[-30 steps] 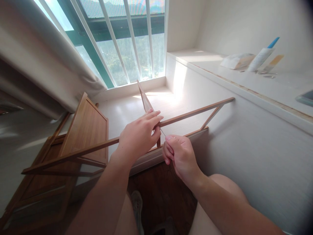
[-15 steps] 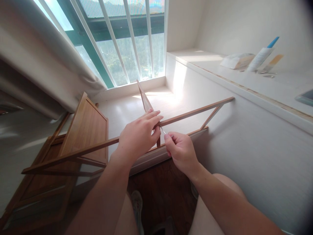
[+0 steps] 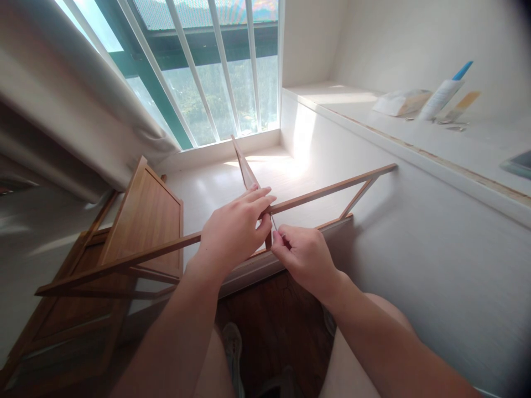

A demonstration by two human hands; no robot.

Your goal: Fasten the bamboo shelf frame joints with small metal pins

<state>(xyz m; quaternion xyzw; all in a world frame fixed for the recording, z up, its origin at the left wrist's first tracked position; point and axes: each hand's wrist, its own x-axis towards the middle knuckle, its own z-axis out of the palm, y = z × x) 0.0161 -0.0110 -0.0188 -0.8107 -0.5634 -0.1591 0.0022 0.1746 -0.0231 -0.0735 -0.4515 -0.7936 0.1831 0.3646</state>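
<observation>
A long, narrow wooden bar [image 3: 332,189] of a wooden frame runs across in front of me. My left hand [image 3: 236,226] grips it near the middle, fingers over the top and thumb below. My right hand [image 3: 305,254] is closed on a thin metal rod that looks like a hex key [image 3: 273,223]. Its tip meets the underside of the bar beside my left thumb, at the joint with an upright piece; the contact point is too small to make out. Most of the key is hidden in my fingers. Behind the joint, a wooden panel [image 3: 245,168] stands edge-on.
At the left, wooden panels [image 3: 145,215] belong to the frame, near a curtain [image 3: 83,105]. A barred window [image 3: 215,72] is ahead. On the right ledge [image 3: 352,99] stand a white tube with a blue nozzle [image 3: 443,99], a plastic packet [image 3: 400,103] and a brush [image 3: 464,105].
My right hand has shifted slightly left and turned, and the hex key now points more steeply upward. My left hand stays on the bar.
</observation>
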